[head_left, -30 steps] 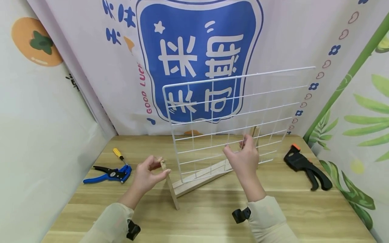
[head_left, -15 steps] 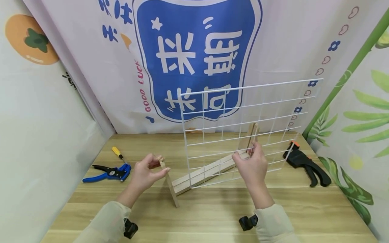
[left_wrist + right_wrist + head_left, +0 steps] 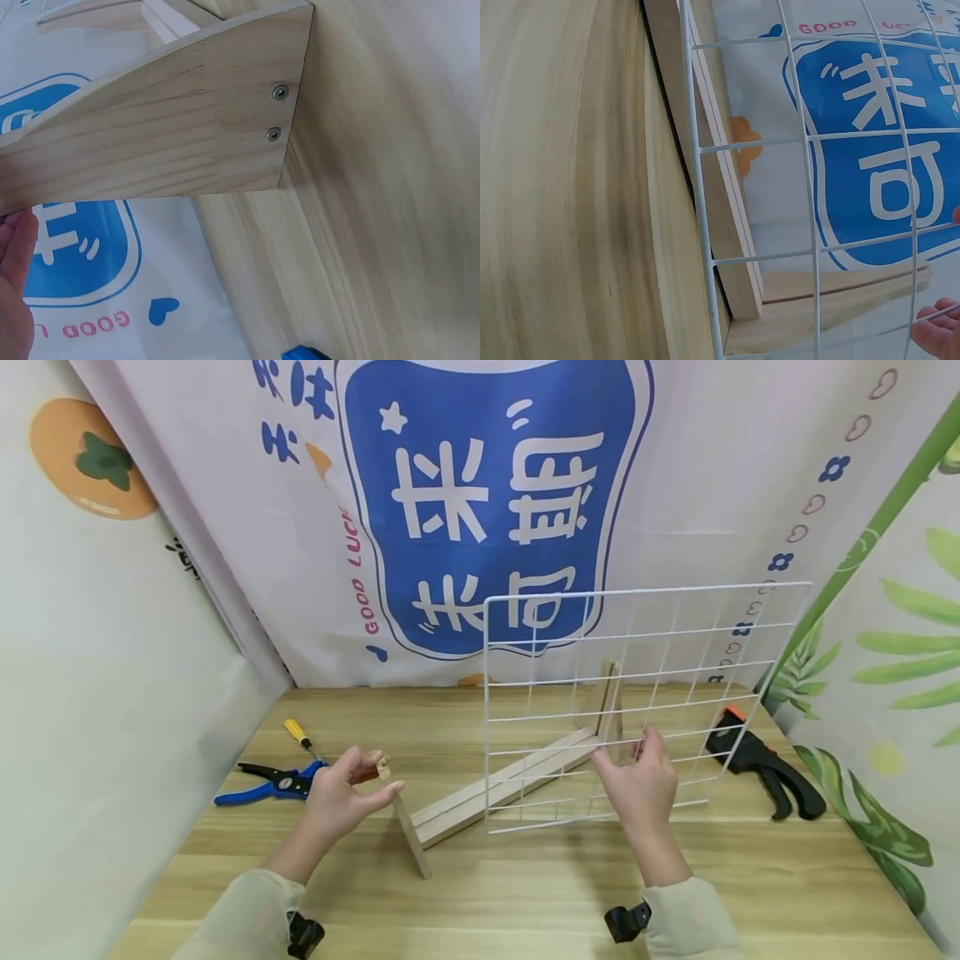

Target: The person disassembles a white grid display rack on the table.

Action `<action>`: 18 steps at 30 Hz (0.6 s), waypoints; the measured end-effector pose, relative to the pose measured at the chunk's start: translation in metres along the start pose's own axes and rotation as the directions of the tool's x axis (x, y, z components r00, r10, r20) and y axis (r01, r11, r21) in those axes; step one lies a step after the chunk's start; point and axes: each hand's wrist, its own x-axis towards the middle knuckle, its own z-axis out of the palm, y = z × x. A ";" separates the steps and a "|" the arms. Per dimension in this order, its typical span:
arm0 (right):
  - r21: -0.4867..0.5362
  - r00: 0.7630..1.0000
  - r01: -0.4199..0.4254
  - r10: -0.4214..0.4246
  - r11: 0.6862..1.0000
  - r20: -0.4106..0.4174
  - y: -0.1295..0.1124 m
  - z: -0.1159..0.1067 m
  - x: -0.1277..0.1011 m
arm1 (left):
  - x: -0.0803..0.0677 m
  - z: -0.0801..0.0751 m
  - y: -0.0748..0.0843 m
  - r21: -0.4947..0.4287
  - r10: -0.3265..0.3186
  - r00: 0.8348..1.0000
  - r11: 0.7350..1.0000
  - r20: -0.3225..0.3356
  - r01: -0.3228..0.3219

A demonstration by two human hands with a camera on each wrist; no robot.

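Observation:
A white wire grid panel stands upright in the head view, in front of a wooden stand. My right hand grips the grid by its lower wires; in the right wrist view only its fingertips show at the wires. The stand has a grooved crossbar between a left side board and a right side board. My left hand pinches the top of the left board. Two screw heads show on that side board in the left wrist view. Whether the grid touches the table is unclear.
On the left of the table lie blue-and-black pliers, partly behind my left hand, and a yellow-handled screwdriver. A black pistol-grip tool with an orange tip lies at the right. A printed curtain hangs behind.
My right hand has carried the grid rightward and down, turning it more squarely toward me. The left hand keeps its hold on the side board, shifting slightly left; the board's top leans further left.

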 end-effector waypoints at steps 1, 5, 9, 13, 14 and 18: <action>-0.007 1.000 -0.002 0.002 1.000 -0.002 0.002 -0.001 0.000 | -0.001 0.000 0.000 0.001 0.004 1.000 1.000 -0.002 -0.004; -0.036 1.000 0.014 -0.014 0.999 -0.001 0.008 -0.002 -0.001 | -0.007 -0.002 -0.004 0.000 0.019 0.999 1.000 -0.038 -0.019; -0.058 1.000 0.028 -0.028 0.998 0.000 0.010 -0.003 -0.001 | -0.011 -0.009 -0.008 -0.021 0.021 0.997 1.000 -0.074 -0.023; -0.066 1.000 -0.005 0.005 0.998 0.003 0.011 -0.005 -0.002 | -0.013 -0.017 -0.011 0.003 0.037 0.996 0.999 -0.080 -0.037; -0.070 1.000 -0.004 0.004 0.998 0.000 0.012 -0.005 -0.003 | -0.013 -0.019 -0.011 0.013 0.044 0.996 0.999 -0.079 -0.043; -0.095 0.999 0.023 -0.025 0.995 -0.026 0.016 -0.008 -0.003 | -0.014 -0.024 -0.014 0.030 0.088 0.992 0.996 -0.085 -0.086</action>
